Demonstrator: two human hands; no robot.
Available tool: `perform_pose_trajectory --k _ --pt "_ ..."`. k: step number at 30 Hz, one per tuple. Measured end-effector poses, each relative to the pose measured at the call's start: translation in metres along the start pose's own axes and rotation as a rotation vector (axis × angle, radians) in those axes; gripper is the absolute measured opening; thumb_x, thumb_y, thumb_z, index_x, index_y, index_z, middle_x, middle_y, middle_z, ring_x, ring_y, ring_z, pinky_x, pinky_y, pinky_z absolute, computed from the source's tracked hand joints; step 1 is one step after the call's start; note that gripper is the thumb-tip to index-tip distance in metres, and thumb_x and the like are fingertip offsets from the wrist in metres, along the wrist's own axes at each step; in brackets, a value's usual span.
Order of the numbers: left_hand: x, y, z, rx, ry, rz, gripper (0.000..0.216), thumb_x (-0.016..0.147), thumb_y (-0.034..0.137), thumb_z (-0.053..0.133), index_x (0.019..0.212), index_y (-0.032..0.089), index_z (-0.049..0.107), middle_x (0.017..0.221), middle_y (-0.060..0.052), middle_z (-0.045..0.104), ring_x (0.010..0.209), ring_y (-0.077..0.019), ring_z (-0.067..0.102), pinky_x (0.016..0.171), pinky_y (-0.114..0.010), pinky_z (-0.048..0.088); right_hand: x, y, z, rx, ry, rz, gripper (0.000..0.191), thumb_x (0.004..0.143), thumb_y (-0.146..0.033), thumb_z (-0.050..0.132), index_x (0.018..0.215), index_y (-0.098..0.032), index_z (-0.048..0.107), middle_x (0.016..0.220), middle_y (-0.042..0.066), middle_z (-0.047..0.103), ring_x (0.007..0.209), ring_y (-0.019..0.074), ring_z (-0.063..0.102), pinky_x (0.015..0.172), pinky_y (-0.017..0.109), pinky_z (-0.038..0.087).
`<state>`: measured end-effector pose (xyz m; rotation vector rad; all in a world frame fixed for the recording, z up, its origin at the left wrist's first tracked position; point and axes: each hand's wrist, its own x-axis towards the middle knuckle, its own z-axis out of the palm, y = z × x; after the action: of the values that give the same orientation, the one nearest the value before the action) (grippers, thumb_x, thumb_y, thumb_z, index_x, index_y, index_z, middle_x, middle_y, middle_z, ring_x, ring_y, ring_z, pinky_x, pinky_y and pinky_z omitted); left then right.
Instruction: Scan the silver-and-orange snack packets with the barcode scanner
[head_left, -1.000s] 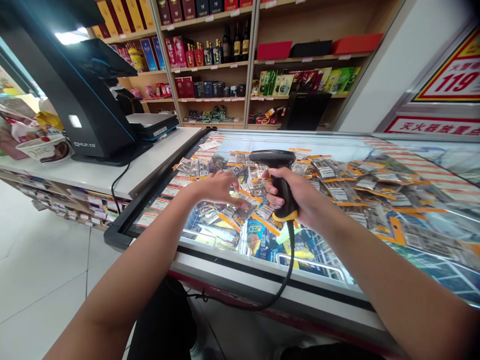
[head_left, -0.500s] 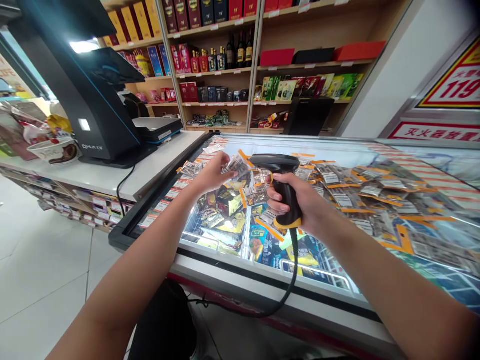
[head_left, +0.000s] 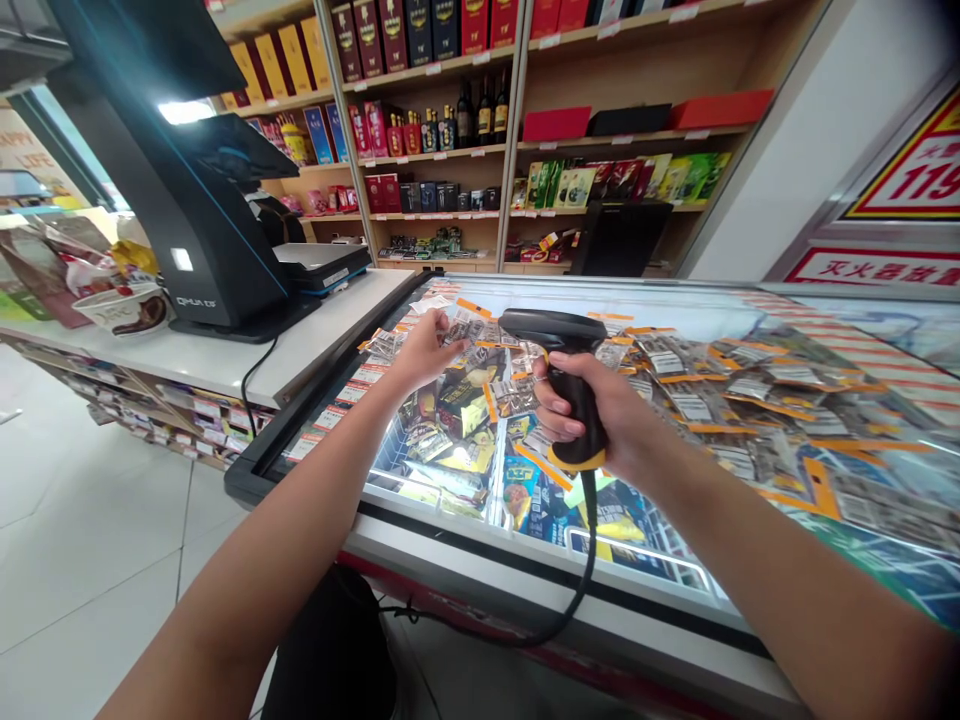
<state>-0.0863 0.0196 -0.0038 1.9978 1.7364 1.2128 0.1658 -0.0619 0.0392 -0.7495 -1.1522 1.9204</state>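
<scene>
My right hand is wrapped round the handle of a black and yellow barcode scanner, its head held over the glass top of a chest freezer. The scanner's cord hangs down over the front edge. Farther off, my left hand has its thumb and fingers at the left end of a small clear packet with an orange strip, low over the glass. The fingertips partly cover that end. Right beside the scanner lies another orange-edged packet, and several similar packets are spread to the right.
Bagged goods show inside the freezer through the glass. On the left counter stand a black checkout machine with a scale and a paper bowl. Shelves with boxes and bottles rise behind.
The packet at my left hand has come lower and lies flatter, its orange strip turned away to the left. The scanner stays almost in place, and the view has shifted slightly.
</scene>
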Motion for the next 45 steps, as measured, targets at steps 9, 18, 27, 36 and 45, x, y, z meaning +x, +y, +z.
perform_pose_trajectory --k 9,18,27,36,45 --pt "-0.005 -0.006 -0.023 0.684 0.235 -0.211 0.062 0.090 0.036 0.065 0.146 0.017 0.044 0.143 -0.024 0.053 0.136 -0.0431 0.046 0.108 -0.052 0.036 0.004 -0.001 -0.007 0.067 0.080 0.008 0.022 0.085 -0.037 0.072 0.088 -0.021 0.057 0.060 -0.007 0.045 0.044 0.0064 0.036 0.042 0.021 0.030" --pt "-0.010 0.022 0.029 0.510 -0.134 0.195 0.059 0.104 0.050 0.040 0.159 0.031 0.041 0.123 -0.014 0.065 0.121 -0.0359 0.056 0.101 -0.050 0.038 0.006 -0.002 -0.008 0.073 0.129 0.001 0.020 0.086 -0.036 0.070 0.091 -0.021 0.058 0.062 -0.007 0.046 0.045 0.0063 0.040 0.041 0.020 0.032" --pt "-0.002 0.009 0.040 0.441 -0.161 0.139 0.043 0.103 0.040 0.045 0.133 0.025 0.072 0.125 -0.014 0.071 0.122 -0.0366 0.058 0.101 -0.051 0.040 0.011 0.001 -0.011 0.006 0.220 0.054 0.013 0.090 -0.031 0.065 0.089 -0.020 0.058 0.063 -0.004 0.050 0.044 0.0073 0.043 0.039 0.019 0.034" --pt "-0.009 0.007 0.029 0.536 -0.193 0.135 0.038 0.101 0.027 0.049 0.131 0.026 0.072 0.132 -0.010 0.070 0.125 -0.0323 0.058 0.102 -0.048 0.042 0.011 0.001 -0.009 -0.012 0.241 0.128 0.022 0.101 -0.031 0.057 0.084 -0.017 0.054 0.062 -0.004 0.048 0.042 0.0058 0.043 0.038 0.017 0.035" --pt "-0.003 0.000 0.015 0.584 -0.074 0.150 0.035 0.095 0.022 0.053 0.120 0.026 0.078 0.121 -0.010 0.074 0.117 -0.0311 0.063 0.097 -0.047 0.044 0.010 0.001 -0.011 0.005 0.267 0.115 0.018 0.101 -0.030 0.056 0.087 -0.018 0.055 0.062 -0.004 0.047 0.043 0.0066 0.043 0.038 0.018 0.036"
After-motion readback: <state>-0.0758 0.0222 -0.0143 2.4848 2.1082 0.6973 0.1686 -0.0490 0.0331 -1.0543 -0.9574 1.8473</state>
